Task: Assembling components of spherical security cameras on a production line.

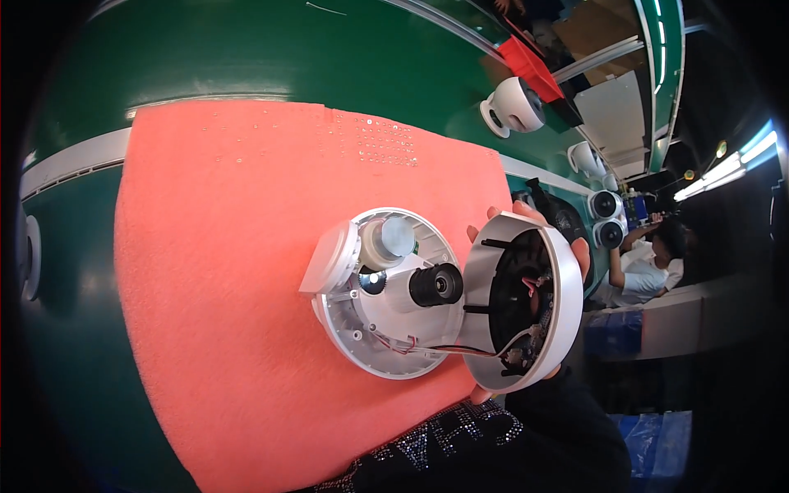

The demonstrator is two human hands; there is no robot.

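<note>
My right hand [582,256] is closed round a white, round camera cover [567,316], with its fingers over the top and side rim. The cover's open side shows a black inner frame, posts, a circuit board and wires. A fingertip also shows under its lower rim; which hand it belongs to I cannot tell. Thin wires [460,349] join the cover to the open white camera base [394,366] just left of it. Inside that base are a black lens [434,285], a dark toothed gear [372,281] and a round silvery part [394,238]. My left hand does not plainly show.
Beneath the base lies a pink foam mat [222,271] on a green table [189,57]. Rows of small screws [386,142] lie on the mat's far part. Far right stand white cameras [514,107] and a red bin [530,67]. A co-worker [645,267] sits further off.
</note>
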